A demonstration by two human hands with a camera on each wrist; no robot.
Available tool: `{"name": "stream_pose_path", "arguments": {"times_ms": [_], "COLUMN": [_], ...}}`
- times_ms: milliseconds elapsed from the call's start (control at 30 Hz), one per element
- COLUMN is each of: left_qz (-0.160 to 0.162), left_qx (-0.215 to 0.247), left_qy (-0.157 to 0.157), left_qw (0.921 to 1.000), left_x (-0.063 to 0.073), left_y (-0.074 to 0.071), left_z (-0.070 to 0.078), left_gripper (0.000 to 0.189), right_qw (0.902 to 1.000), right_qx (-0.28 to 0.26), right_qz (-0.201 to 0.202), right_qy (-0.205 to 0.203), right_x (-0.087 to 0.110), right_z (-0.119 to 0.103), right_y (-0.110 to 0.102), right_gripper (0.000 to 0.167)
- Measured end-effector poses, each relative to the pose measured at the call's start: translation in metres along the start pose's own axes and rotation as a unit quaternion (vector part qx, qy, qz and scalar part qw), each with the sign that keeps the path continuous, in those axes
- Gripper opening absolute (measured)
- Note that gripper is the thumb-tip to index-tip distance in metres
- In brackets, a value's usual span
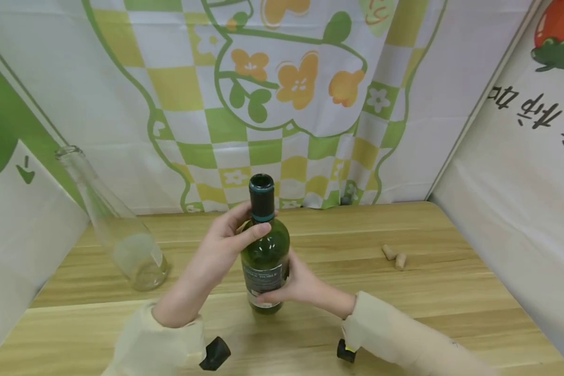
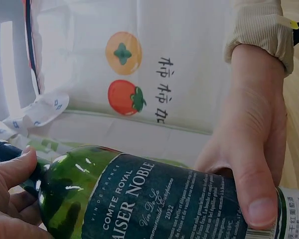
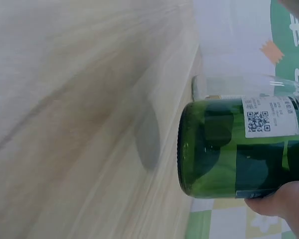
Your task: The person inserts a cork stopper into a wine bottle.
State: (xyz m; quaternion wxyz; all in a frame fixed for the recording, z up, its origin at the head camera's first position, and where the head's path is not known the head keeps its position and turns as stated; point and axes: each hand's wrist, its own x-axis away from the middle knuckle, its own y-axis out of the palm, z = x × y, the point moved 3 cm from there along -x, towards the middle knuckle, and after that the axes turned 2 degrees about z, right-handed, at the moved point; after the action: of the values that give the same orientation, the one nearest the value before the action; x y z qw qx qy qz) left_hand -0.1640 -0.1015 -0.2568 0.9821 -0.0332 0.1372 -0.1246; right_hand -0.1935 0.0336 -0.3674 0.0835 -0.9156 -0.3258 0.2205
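Observation:
A green glass wine bottle (image 1: 273,241) is held upright in the head view, its uncorked mouth at the top and a dark sleeve round its neck. My left hand (image 1: 225,232) grips it at the neck and shoulder, thumb across the front. Lower down, my right hand (image 1: 297,284) holds the body, with the thumb over the bottom of the label. The left wrist view shows the dark label (image 2: 154,199) between both hands. In the right wrist view, the bottle's base (image 3: 187,149) hangs apart from the tabletop, with a shadow beneath it.
At the left of the wooden table (image 1: 338,334) stands a clear glass bottle (image 1: 131,250). Two small corks (image 1: 395,257) lie on the right side. A patterned curtain (image 1: 282,151) hangs behind the table, and printed cloth walls (image 1: 512,209) close in its sides.

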Motion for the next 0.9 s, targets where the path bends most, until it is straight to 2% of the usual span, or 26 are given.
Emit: {"name": "stream_pose_path", "arguments": {"times_ms": [267,467,667,900], "left_qz": [-0.037,-0.065,-0.069,-0.067], "left_qx": [0.034,0.027,0.026,0.025], "left_qy": [0.004,-0.003,-0.016,-0.020], "left_qw": [0.9987,0.9975,0.9972,0.9972], "left_x": [-0.006,-0.006,-0.005,-0.002], "left_y": [0.022,0.036,0.044,0.047], "left_z": [-0.005,-0.010,-0.017,-0.021], "left_gripper": [0.036,0.037,0.038,0.037], "right_qw": [0.9987,0.9984,0.9983,0.9987], "right_qx": [0.041,0.040,0.030,0.030], "right_qz": [0.029,0.028,0.027,0.026], "right_qy": [0.006,0.028,0.042,0.031], "right_x": [0.023,0.038,0.049,0.056], "right_z": [-0.002,0.002,0.009,0.013], "right_y": [-0.018,-0.025,-0.026,-0.025], "right_gripper": [0.083,0.080,0.079,0.081]}}
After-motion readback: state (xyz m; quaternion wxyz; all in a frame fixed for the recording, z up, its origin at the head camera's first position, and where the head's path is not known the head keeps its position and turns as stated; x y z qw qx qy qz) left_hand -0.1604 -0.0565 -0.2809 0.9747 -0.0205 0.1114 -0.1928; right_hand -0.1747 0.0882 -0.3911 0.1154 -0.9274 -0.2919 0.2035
